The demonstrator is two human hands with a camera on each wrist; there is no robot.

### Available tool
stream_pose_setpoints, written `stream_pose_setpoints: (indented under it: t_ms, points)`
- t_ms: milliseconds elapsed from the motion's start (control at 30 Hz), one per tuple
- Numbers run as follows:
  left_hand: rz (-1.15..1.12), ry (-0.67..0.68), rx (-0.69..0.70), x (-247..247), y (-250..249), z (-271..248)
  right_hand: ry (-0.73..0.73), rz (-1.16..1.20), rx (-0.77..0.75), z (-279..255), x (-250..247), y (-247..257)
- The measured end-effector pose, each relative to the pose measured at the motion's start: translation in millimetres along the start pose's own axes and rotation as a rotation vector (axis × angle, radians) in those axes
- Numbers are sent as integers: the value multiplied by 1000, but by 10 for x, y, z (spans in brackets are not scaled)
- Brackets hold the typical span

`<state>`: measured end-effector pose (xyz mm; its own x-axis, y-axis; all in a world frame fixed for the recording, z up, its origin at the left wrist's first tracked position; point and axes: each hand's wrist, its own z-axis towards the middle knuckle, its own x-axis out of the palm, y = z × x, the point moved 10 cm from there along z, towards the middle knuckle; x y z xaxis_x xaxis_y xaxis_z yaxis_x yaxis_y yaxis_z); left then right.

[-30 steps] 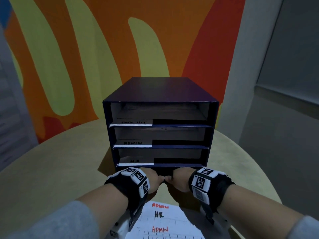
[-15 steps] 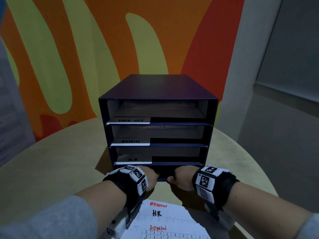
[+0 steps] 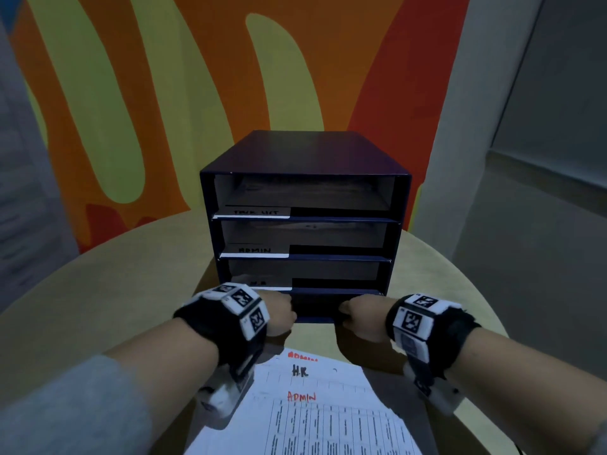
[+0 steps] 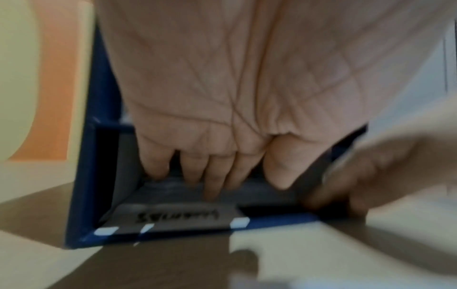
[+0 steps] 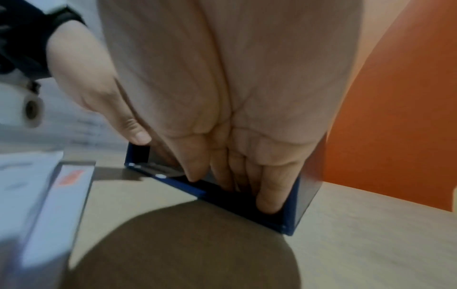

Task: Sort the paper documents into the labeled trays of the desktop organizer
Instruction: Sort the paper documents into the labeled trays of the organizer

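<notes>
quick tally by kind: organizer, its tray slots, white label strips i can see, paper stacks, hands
organizer: 1
tray slots: 4, top, second, third, bottom
white label strips: 4, top, second, third, bottom
paper stack: 1
hands: 2, left hand, right hand
total: 12

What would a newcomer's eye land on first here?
The dark blue desktop organizer standing mid-table before the orange-and-yellow wall. Both hands reach into its bottom tray, left hand and right hand, fingers inside. A stack of paper documents marked ADMIN and HR lies nearest the person.
</notes>
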<state>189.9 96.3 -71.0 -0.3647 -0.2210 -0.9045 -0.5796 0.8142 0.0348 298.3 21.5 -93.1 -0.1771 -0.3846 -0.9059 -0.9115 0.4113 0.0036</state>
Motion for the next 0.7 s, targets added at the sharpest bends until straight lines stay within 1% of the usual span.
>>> stream_pose_setpoints:
  t_ms: [67, 167, 267, 333, 433, 533, 600, 700]
  points:
    - [-113, -4, 44, -79, 79, -117, -25, 51, -22, -140, -71, -61]
    - [-250, -85, 93, -196, 153, -423, -49, 129, -25, -363, -112, -150]
    - [-366, -195, 117, -153, 221, -701, -165, 342, -23, -594, -196, -236]
    - [-426, -234, 124, -60, 254, -835, -247, 442, -43, -711, -206, -250]
    - [-446, -184, 123, 184, 256, -955, -308, 569, -82, -897, -177, -201]
    - [-402, -112, 104, 394, 228, -1077, -239, 648, -113, -1066, -34, -115]
    - [-411, -80, 78, 496, 226, -1132, -182, 637, -128, -1144, 81, -40]
    - [-430, -56, 53, 609, 207, -1154, -156, 542, -121, -1196, 216, 33]
